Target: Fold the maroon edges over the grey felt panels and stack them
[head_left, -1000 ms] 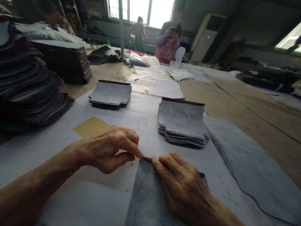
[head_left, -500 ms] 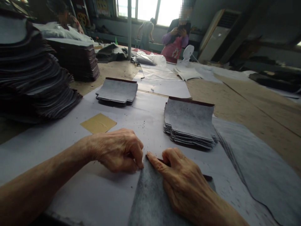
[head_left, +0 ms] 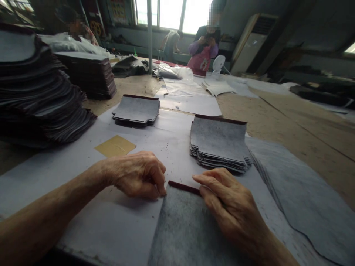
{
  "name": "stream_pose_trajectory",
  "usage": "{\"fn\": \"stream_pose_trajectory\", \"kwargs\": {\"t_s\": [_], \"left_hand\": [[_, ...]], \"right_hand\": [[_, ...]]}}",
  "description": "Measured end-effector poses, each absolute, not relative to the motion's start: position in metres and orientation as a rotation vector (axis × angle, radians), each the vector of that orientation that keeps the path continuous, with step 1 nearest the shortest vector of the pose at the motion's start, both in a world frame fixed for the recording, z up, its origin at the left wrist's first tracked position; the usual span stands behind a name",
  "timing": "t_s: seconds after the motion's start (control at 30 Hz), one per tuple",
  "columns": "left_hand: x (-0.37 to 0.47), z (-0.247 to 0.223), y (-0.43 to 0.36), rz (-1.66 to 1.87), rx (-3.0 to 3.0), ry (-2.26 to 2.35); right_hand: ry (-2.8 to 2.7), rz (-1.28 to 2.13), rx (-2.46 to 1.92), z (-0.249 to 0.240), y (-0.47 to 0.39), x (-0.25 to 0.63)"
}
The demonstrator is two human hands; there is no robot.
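A grey, felt-like piece lies on the white sheet in front of me. Along its far edge runs a narrow dark red folded strip. My left hand is closed, its curled fingertips pressed together at the piece's left edge near the far corner; whatever they may hold is hidden. Over the right part of the piece rests my right hand, its index finger stretched out just beyond the strip and its thumb touching the strip. The right end of the strip is covered by this hand.
Beyond my hands stand a stack of grey pieces and a smaller stack. A tan square lies left. Tall dark stacks rise at far left; large grey sheets lie right. People are in the background.
My right hand has slid right along the dark red strip, uncovering its left part, and its index finger has lifted off the strip. My left hand stays nearly in place.
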State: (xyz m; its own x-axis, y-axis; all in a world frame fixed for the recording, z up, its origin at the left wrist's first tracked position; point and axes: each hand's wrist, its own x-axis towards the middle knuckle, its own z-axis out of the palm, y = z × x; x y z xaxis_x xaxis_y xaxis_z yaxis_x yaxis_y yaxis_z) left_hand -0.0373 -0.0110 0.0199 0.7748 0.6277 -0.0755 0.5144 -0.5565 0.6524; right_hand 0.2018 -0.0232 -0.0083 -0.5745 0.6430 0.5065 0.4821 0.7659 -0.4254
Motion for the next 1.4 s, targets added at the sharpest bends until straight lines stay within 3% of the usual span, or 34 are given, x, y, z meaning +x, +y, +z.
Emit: {"fn": "stream_pose_trajectory", "kwargs": {"t_s": [0.13,0.33,0.7,0.93,1.27,1.4], "left_hand": [[-0.039,0.019,-0.010,0.296,2.226,0.801],[-0.023,0.012,-0.013,0.763,2.299,0.970],[-0.006,-0.023,-0.013,0.736,2.628,0.939],[-0.018,-0.011,-0.006,0.806,2.502,1.114],[-0.029,-0.013,0.004,0.602,2.318,1.397],[-0.032,-0.019,0.004,0.894,2.225,1.403]], "right_hand": [[-2.406,0.238,-1.002,-0.011,-0.024,0.202],[-2.355,0.378,-1.085,-0.013,-0.028,0.194],[-2.470,0.237,-1.073,-0.019,-0.021,0.202],[-2.220,0.649,-1.246,0.011,-0.004,0.235],[-1.883,0.811,-1.431,0.013,0.002,0.247],[-1.852,0.920,-1.358,0.015,0.002,0.249]]}}
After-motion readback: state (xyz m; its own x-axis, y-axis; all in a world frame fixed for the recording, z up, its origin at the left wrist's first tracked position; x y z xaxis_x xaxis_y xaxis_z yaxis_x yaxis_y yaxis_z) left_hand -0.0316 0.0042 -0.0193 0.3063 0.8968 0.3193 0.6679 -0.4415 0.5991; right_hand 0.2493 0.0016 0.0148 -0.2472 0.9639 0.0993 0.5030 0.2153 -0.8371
